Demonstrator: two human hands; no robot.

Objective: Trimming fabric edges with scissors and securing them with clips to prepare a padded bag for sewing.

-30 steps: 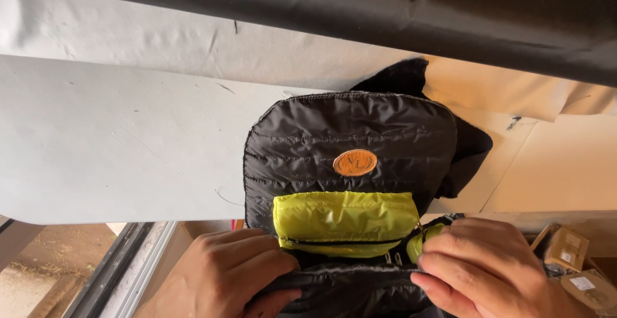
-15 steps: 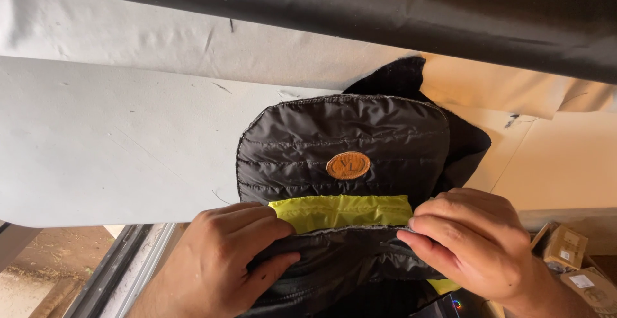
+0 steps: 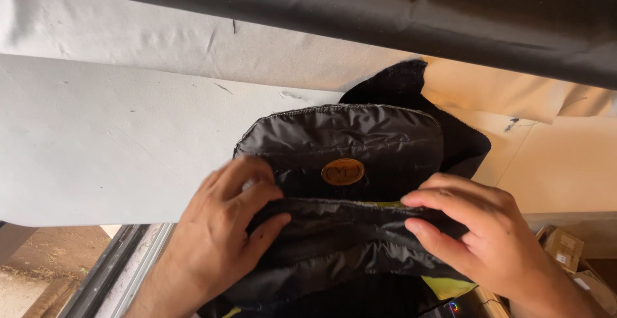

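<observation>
I am grasping the near fold of the black bag (image 3: 347,144) on the grey worktop (image 3: 109,144) with my left hand (image 3: 222,241) and right hand (image 3: 488,241), keeping both sides level.

garment (image 3: 347,141) showing glossy black quilted fabric | oval patch (image 3: 342,171) showing tan-orange with a dark outline | lining (image 3: 450,286) peeking out neon yellow-green (only slivers visible) | work table (image 3: 96,144) appearing pale grey | fabric roll (image 3: 398,9) hanging dark charcoal overhead
</observation>
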